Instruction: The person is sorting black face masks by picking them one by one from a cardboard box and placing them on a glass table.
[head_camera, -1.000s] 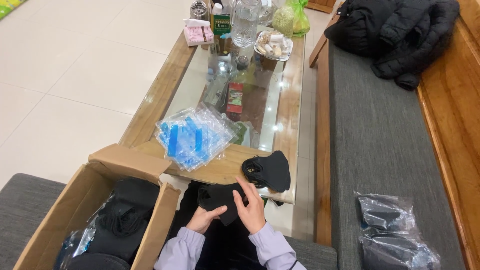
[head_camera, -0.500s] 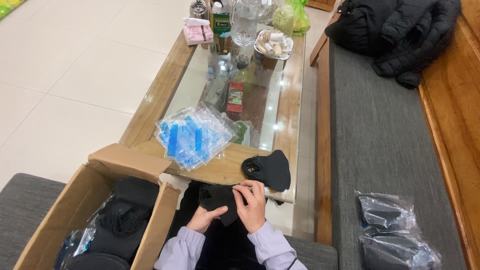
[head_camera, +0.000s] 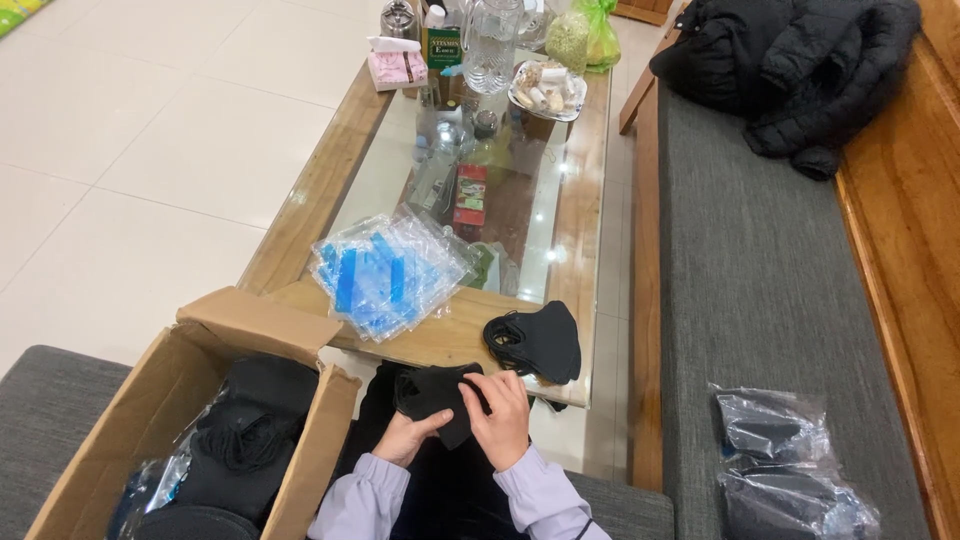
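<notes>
Pinching a soft, folded black cloth mask (head_camera: 437, 395), both hands (head_camera: 460, 425) close on its crumpled fabric.

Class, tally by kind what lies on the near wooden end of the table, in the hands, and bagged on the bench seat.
Stack of clear bags with blue strips: 1
Black face masks: 2, table and hands
Filled bags on the bench: 2
Total: 5

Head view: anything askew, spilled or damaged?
Nothing spilled or damaged. The black mask stack sits at the table's near edge, slightly overhanging. Clear bags lie fanned loosely. Both hands, left hand and right hand, hold a black mask.
</notes>
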